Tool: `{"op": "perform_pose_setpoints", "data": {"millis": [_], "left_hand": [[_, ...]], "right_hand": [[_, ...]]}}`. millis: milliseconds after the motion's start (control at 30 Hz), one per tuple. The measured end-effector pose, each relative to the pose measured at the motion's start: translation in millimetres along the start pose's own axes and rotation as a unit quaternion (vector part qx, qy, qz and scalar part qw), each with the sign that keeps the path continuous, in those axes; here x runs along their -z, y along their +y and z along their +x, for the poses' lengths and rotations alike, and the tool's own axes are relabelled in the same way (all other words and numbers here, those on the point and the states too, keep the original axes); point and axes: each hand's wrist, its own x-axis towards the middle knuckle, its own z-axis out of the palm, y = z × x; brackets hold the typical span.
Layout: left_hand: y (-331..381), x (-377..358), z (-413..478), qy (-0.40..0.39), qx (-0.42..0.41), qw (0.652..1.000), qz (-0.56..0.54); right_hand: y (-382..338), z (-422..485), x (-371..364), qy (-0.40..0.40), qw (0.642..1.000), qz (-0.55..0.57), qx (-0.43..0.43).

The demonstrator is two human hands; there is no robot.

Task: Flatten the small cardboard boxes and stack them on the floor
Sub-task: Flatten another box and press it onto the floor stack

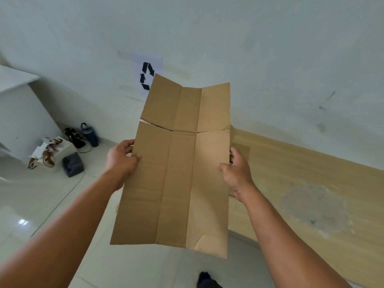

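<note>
Left hand (pixel 121 160) and right hand (pixel 235 170) each grip a side edge of the flattened cardboard box (pixel 178 173), held up above the floor (pixel 41 204)

Matt brown cardboard box (pixel 178 173) (creased), glossy floor tiles (pixel 31 204).

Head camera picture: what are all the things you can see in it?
cardboard box: one, brown, flattened, held up in the middle
recycling sign: one, black on white, wall behind the box
bottle: one, dark blue, floor at left
shoes: some, black, beside the bottle
desk: one, white, far left
wooden surface: one, light brown, right, along the wall
foot: one, dark sock, bottom edge
left hand: grips the box's left edge
right hand: grips the box's right edge
</note>
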Motion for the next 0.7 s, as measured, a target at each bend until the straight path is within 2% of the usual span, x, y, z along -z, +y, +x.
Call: {"op": "perform_pose_setpoints", "data": {"millis": [300,367,433,567,700], "left_hand": [[-55.9,67.2,111.1,0.032,0.038,0.997,0.054],[-62.2,70.2,111.7,0.031,0.04,0.997,0.066],[-74.9,109.0,204.9,0.047,0.077,0.989,0.118],[-94.2,123.6,225.0,0.034,0.088,0.985,0.145],[-111.2,150.0,290.9,0.019,0.108,0.984,0.144]], "right_hand": [[-11.6,75.8,-138.6,-0.062,0.989,-0.136,-0.014],[-13.7,75.0,-152.6,-0.081,0.983,-0.167,0.0],[-22.3,143.5,-249.2,-0.097,0.979,-0.174,-0.032],[-26.6,152.2,-293.2,-0.147,0.965,-0.217,-0.021],[-29.1,191.4,-348.7,-0.156,0.958,-0.23,-0.067]]}}
